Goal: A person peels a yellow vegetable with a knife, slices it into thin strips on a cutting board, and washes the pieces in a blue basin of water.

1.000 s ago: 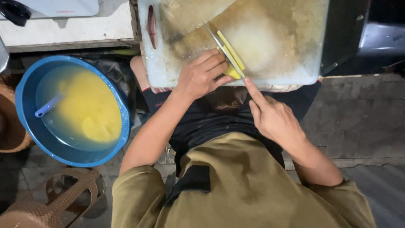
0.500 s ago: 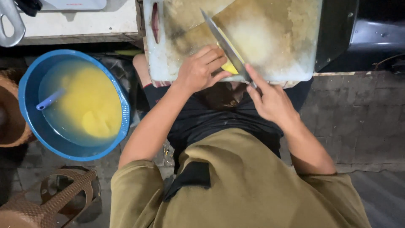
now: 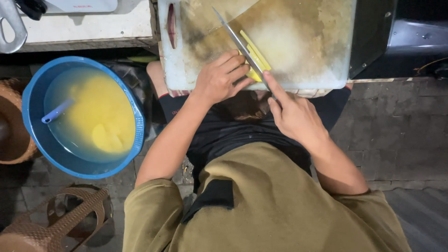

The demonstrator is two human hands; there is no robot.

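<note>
Blue basin with yellow pieces in water sat on floor, well left of cutting board. Left hand lay on board's near edge, fingers curled and pressed on yellow strips. Knife blade lay across strips. Right hand, just below board, grip clamped on knife handle, forefinger stretched along blade's back.

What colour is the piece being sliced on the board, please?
Yellow piece, under the knife; head view.

Head-worn view, steeply downward (close) over cutting board
</note>
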